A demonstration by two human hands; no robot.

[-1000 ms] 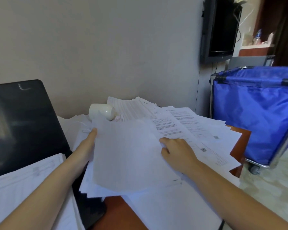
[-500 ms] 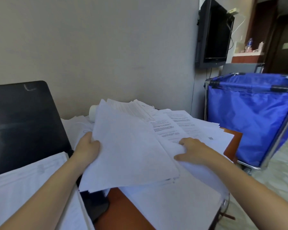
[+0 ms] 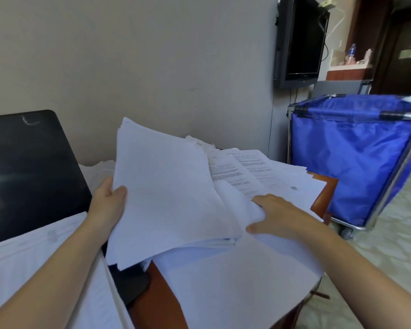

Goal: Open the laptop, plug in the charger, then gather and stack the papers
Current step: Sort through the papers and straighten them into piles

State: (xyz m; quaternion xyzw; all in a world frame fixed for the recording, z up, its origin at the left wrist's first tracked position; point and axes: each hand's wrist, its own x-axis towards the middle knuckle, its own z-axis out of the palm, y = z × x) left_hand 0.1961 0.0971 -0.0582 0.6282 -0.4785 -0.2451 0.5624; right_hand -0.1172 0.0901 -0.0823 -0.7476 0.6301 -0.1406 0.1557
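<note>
My left hand (image 3: 108, 203) grips the left edge of a thick bundle of white papers (image 3: 166, 193), thumb on top, and tilts it up off the desk. My right hand (image 3: 278, 214) rests on the loose sheets at the bundle's right side, fingers reaching under its edge. More printed papers (image 3: 271, 174) lie spread behind on the brown desk (image 3: 323, 188). A large blank sheet (image 3: 235, 281) covers the near desk. The open laptop (image 3: 31, 172) stands at the left with a dark screen, papers (image 3: 33, 257) lying over its keyboard. The charger is hidden.
A blue fabric laundry cart (image 3: 351, 162) on a chrome frame stands right of the desk. A dark wall-mounted TV (image 3: 299, 41) hangs above it. The grey wall runs just behind the desk. Patterned floor shows at the lower right.
My left hand has lifted and tilted the bundle higher, hiding the white round object behind it. My right hand slid right and down along the sheets. The view turned slightly right.
</note>
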